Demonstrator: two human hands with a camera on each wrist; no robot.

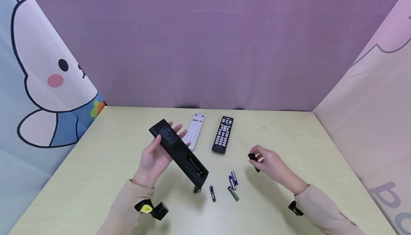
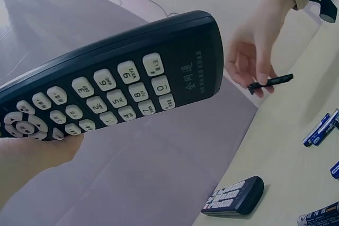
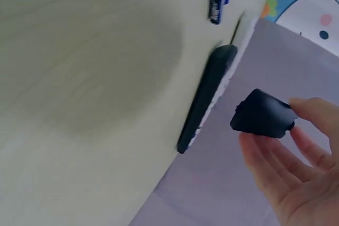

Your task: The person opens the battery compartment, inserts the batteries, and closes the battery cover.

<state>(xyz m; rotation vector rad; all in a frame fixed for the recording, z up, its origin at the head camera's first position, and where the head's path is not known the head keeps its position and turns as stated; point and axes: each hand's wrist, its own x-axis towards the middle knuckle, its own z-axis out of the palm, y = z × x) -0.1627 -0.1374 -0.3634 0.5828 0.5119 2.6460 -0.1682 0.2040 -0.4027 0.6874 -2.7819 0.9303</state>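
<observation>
My left hand (image 1: 155,160) grips a black remote control (image 1: 176,149) above the table, thumb on one edge. In the head view its back faces up, with an uncovered battery compartment (image 1: 196,167) at the near end; whether a battery lies in it I cannot tell. The left wrist view shows its white buttons (image 2: 116,98). Off to the right, my right hand (image 1: 271,163) pinches a small black battery cover (image 3: 264,115) between thumb and fingers, apart from the remote. Several loose batteries (image 1: 212,194) lie on the table between the hands, blue ones and a green one (image 1: 233,193).
A white remote control (image 1: 195,129) lies farther back on the table, partly behind the left fingers. Beside it is another black remote control (image 1: 223,135), buttons up. Some batteries (image 1: 197,190) under the near end of the held remote are partly hidden. A purple curtain (image 1: 205,49) hangs behind the table.
</observation>
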